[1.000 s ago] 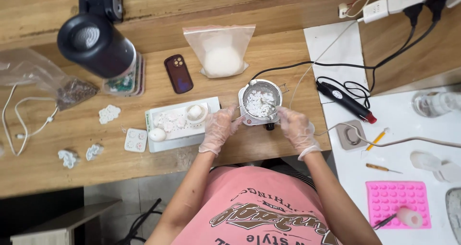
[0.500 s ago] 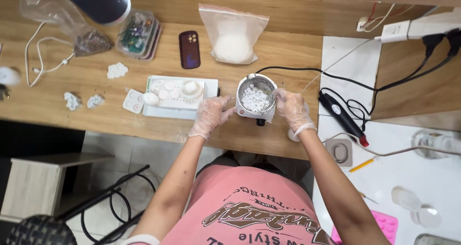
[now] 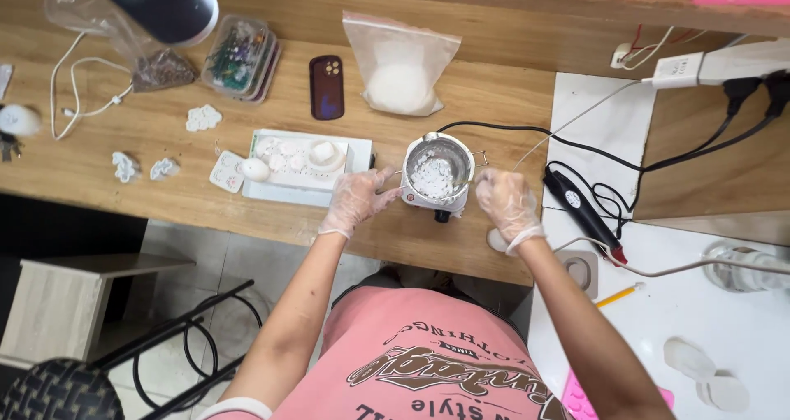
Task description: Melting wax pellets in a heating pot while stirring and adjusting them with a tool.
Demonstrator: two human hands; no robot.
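Right, my left hand [image 3: 355,199] pinches the handle of the small metal pot [image 3: 438,176] of white flakes; right hand [image 3: 504,199], grip loosely curled, sits just beside. I'd steady it, stir gently.

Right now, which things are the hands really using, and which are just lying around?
In use: left hand and right hand, both gloved, at the small metal pot of white flakes.

Lying about: phone, bag of white powder, white tray, black corded tool, pencil.
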